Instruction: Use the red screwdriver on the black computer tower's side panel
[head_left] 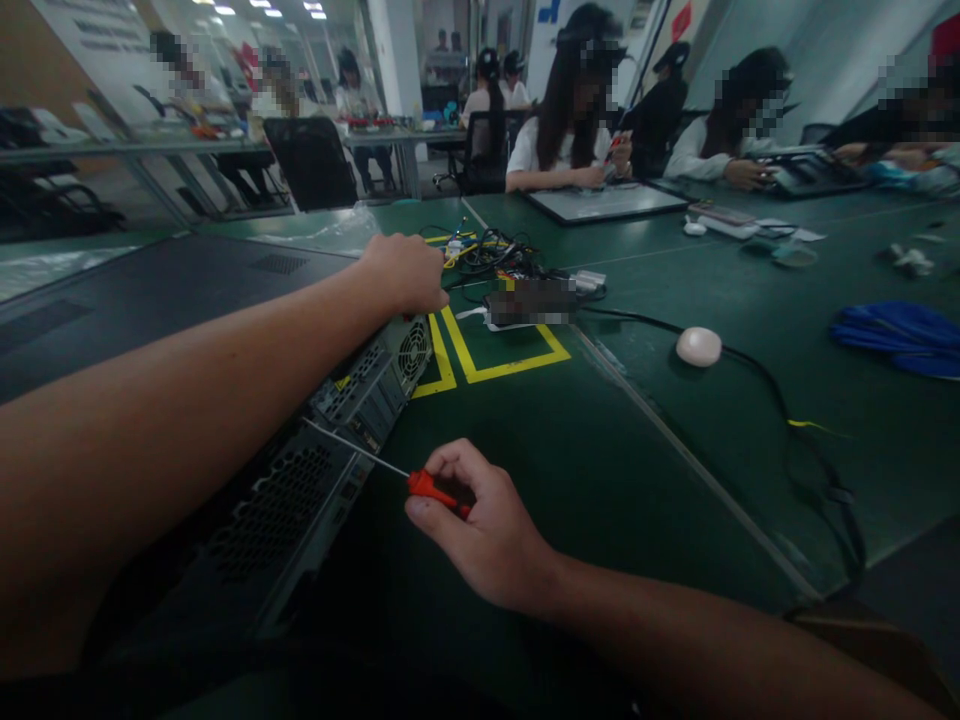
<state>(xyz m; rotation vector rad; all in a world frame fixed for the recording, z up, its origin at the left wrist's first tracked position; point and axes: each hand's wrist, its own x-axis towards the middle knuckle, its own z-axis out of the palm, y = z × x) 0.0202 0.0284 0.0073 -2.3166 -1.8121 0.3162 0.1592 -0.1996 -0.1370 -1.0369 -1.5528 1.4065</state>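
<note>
Head view gives me the red-handled screwdriver (pixel 431 487) just right of the dark computer case (pixel 165 280), its shaft reaching toward the case's rear panel (pixel 375 393). I have the right hand (pixel 491 525) closed loosely around the handle, thumb on the near side. The left hand (pixel 405 272) is bent over the panel's far end; its fingers are mostly hidden, so I cannot tell whether they grip anything. To work the driver well, I'd hold the shaft square to whatever it engages, seat the tip firmly before turning, and brace the case with the left hand. The left forearm (pixel 225 380) crowds the tip, so I can't confirm contact. The tool's long axis slants across the scene, handle near and right, tip pointing far and left. Beyond the left hand, I see tangled cables (pixel 495 255) and yellow tape (pixel 517 368) on the green table (pixel 570 480).
</note>
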